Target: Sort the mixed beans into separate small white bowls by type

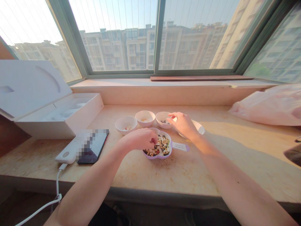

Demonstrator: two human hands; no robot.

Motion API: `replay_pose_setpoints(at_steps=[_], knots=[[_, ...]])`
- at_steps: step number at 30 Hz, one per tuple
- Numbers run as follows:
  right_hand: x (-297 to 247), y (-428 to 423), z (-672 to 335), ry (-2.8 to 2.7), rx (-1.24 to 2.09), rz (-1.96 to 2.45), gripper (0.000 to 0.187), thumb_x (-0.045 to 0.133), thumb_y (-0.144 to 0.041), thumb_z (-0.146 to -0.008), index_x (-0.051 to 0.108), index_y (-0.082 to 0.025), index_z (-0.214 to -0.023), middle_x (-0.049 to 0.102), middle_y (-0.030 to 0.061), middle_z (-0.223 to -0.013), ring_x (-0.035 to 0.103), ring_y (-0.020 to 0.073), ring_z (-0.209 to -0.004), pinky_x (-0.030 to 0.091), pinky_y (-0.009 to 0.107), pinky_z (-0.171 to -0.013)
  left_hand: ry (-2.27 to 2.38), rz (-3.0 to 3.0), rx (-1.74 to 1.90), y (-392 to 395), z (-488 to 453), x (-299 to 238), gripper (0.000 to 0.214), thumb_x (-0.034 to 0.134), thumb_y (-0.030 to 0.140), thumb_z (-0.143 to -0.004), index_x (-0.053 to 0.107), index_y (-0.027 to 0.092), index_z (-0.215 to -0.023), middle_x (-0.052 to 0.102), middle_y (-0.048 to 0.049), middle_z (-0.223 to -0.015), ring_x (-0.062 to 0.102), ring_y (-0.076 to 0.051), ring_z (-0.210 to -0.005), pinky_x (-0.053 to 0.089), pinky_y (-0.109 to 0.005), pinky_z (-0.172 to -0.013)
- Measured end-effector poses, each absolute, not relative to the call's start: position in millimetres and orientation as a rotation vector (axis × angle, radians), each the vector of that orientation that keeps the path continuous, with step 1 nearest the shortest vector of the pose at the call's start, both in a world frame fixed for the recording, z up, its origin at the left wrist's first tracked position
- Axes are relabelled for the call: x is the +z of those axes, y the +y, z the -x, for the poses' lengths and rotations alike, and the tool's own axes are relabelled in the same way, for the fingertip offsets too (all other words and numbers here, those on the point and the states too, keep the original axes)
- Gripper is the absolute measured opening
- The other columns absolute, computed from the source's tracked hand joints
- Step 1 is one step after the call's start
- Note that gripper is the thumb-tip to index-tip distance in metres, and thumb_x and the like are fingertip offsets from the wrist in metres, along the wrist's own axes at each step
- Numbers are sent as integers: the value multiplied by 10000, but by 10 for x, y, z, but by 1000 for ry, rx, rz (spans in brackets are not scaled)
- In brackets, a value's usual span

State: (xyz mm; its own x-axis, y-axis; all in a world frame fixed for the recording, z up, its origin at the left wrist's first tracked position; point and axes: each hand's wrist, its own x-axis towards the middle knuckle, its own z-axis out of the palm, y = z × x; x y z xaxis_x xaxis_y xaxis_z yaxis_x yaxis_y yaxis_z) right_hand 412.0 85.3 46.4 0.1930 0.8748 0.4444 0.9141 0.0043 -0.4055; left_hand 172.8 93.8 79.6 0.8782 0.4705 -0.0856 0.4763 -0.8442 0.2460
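Lilac bowl [157, 156] of beans [161, 146], handle [180, 147] rightward (left fingers [152, 138] pinched narrow, right fingers [171, 118] loosely spread)

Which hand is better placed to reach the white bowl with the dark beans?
Right, likely: the right hand is at the rim of the white bowl, while the left hand is down in the purple bowl of mixed beans.

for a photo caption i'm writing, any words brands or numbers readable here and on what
White label on the purple bowl: marks show, too small and blurred to read.
Phone and power bank: pixelated in part; no text can be read.
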Motion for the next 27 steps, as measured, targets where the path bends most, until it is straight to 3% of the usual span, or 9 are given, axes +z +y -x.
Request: replay_pose_setpoints(at_steps=[7,12,19,25,27], knots=[[623,713,-3934,-1776,68,1737,274,603,-367,-903,777,-194,-1025,766,77,-914,679,224,-793,526,356,-770,902,-2679,412,1112,-1658,816,247,531,195,-874,770,215,-932,745,-36,-944,656,-169,-827,474,-275,-736],[677,570,-3750,-2053,445,1612,246,602,-271,-883,780,-221,-1045,775,59,-901,690,205,-781,521,305,-705,1425,-2599,594,1363,-1502,821,283,516,225,-897,764,209,-1031,749,-79,-1097,671,-218,-978,499,-306,-864],[571,502,-3621,-2338,525,1458,339,544,-94,-790,790,-252,-960,778,15,-1002,693,192,-805,499,291,-723,1857,-2523,215,1434,-1390,801,316,447,170,-865,756,184,-928,749,-146,-1019,701,-288,-949,517,-339,-767],[542,494,-3550,-2470,574,1333,323,541,-128,-847,788,-263,-1006,727,7,-1212,693,202,-888,487,310,-773,1899,-2438,12,1438,-1373,774,265,526,228,-861,742,191,-1010,741,-156,-1043,700,-296,-989,524,-349,-812],[542,494,-3541,-2463,587,1342,298,548,-168,-876,790,-264,-1021,734,10,-1192,694,206,-872,486,314,-751,1884,-2431,3,1459,-1360,754,265,542,253,-860,739,194,-1028,741,-160,-1045,698,-300,-999,526,-355,-819]])
